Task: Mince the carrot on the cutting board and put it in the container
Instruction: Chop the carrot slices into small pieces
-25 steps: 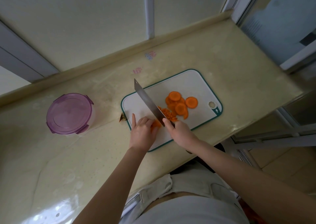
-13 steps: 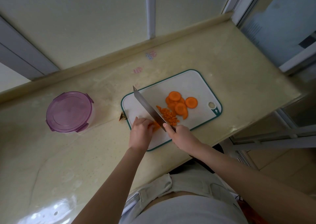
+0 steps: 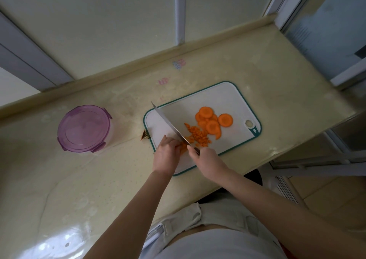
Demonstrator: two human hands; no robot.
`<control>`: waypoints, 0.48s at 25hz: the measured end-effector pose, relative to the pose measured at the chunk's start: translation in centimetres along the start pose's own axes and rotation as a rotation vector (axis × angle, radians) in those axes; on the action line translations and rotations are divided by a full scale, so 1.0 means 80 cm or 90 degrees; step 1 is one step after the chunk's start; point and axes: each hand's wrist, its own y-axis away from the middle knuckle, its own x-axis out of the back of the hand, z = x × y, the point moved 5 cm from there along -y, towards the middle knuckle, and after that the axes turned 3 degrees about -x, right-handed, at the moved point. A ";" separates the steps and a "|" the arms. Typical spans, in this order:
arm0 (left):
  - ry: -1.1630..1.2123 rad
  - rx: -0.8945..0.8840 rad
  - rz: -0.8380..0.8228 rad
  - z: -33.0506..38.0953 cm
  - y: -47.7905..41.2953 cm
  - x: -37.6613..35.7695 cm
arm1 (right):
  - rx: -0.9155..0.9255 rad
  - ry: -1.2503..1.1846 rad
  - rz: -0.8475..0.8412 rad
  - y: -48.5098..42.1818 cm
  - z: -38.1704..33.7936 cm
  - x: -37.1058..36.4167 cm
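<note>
The beige worktop (image 3: 99, 179) fills most of the view, with a wall and window frames along its far edge. A white board (image 3: 223, 100) with a teal rim lies right of centre, its long axis running from 8 to 2 o'clock and its hanging hole at the 2 o'clock end. At 9 o'clock from the board, well apart from it, stands the round container (image 3: 84, 128), clear-walled, with its purple lid clipped on.

The knife (image 3: 168, 124) lies across the near-left part of the board. Its long axis runs from 4 to 10 o'clock, the tip pointing to between 10 and 11 o'clock and reaching the board's far-left rim.

The right hand (image 3: 208, 159) is closed round the handle at the blade's 4 o'clock end, forefinger laid forward against the blade. The left hand (image 3: 166, 155) sits just left of the blade, fingers curled down over a carrot piece (image 3: 183, 148), pinning it to the board with the knuckles close to the steel.

The slices (image 3: 212, 120), round and overlapping, lie in a loose heap at the board's middle, at 2 o'clock from the hands. Between the heap and the blade, the mince (image 3: 198, 137) is scattered in small orange cubes, touching the nearest slices.

A small brown scrap (image 3: 145, 136) lies on the worktop, touching the board's 9 o'clock rim.
</note>
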 end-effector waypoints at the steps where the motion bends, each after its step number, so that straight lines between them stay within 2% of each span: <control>1: -0.005 -0.003 0.004 -0.001 0.001 -0.002 | -0.006 -0.009 0.000 -0.002 0.003 0.000; 7: -0.084 -0.044 -0.003 0.005 0.008 -0.002 | -0.010 -0.073 -0.020 -0.011 0.013 0.013; 12: -0.136 -0.032 -0.078 -0.001 0.018 0.003 | 0.017 -0.088 -0.004 -0.002 0.008 0.015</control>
